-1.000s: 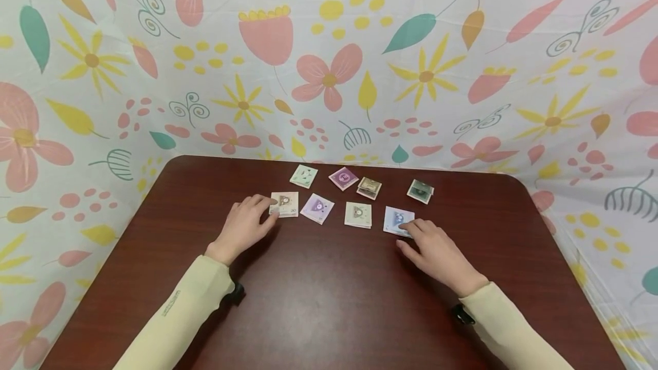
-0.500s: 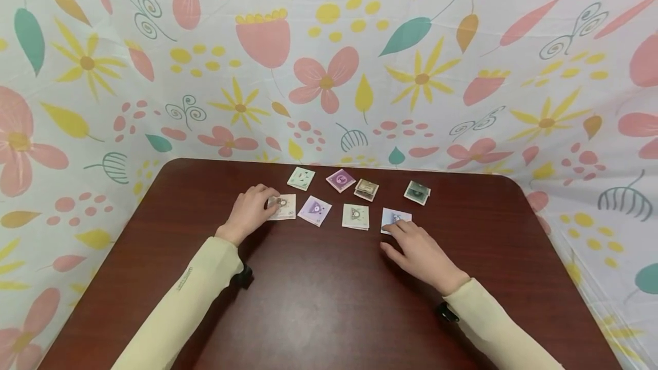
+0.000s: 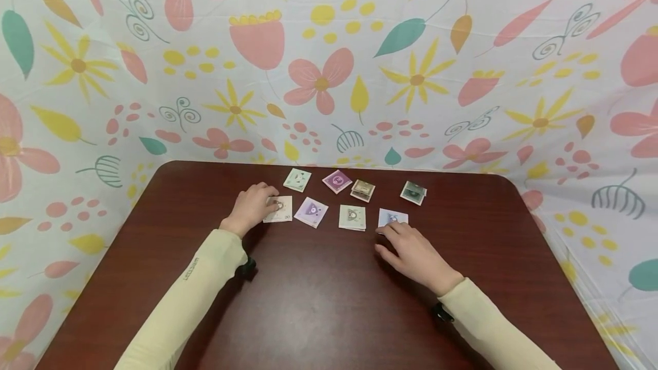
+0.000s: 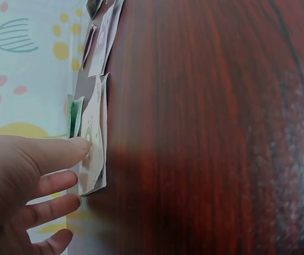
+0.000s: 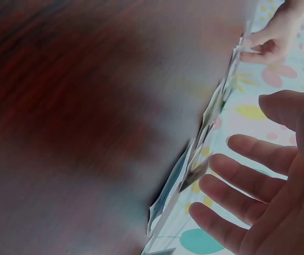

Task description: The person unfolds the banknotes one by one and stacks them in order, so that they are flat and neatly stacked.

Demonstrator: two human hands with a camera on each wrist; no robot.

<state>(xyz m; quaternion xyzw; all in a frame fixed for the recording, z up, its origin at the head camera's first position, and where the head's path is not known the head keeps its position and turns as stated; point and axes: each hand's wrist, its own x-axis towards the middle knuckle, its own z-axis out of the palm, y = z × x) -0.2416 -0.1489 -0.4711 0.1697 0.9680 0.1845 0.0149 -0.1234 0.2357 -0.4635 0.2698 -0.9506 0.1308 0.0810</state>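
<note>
From the head, the left hand (image 3: 250, 208) had edged over the beige note (image 3: 283, 213) and the right hand (image 3: 417, 256) across the blue note (image 3: 394, 215), the layout seemingly unaltered; from the left wrist, its thumb (image 4: 67, 151) overlapped the beige note, fingers (image 4: 53, 211) parted without pinching; from the right, loosely spread fingers held nothing, beside the blue note.

This is a screened-off tabletop spot, apparently indoors — whether home, office or studio cannot be told. A cloth (image 3: 329, 141) printed with flowers and leaves hangs behind a dark wood-grained table (image 3: 319, 307), hiding the rest.
</note>
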